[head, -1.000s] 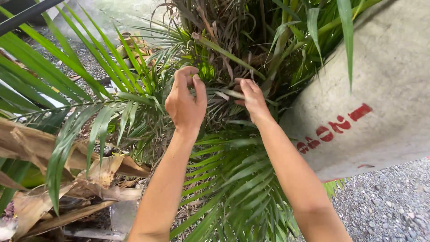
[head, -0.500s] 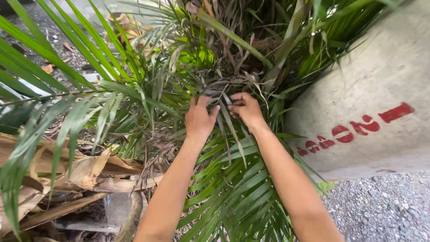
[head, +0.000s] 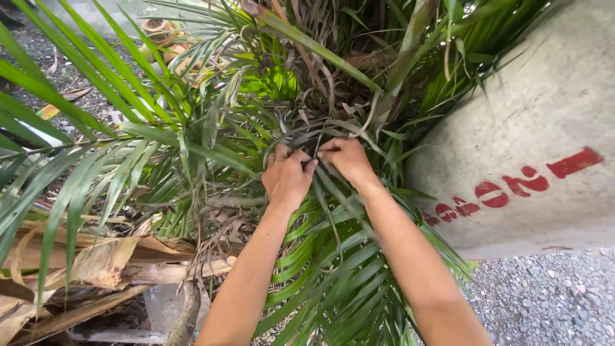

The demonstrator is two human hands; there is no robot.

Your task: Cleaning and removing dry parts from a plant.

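Both hands (head: pixel 288 176) lowered, palm fronds (head: pixel 333 269) crowding, concrete wall (head: pixel 544 96) right

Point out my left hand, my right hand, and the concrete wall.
left hand (head: pixel 287 177), head view, back of the hand
right hand (head: pixel 346 159), head view, back of the hand
concrete wall (head: pixel 544 90), head view, bare grey face

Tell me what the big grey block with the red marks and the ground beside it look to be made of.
The grey block looks like cast concrete: matt, rough and speckled, with red paint marks on it. The ground is loose grey gravel, made of small separate stones.
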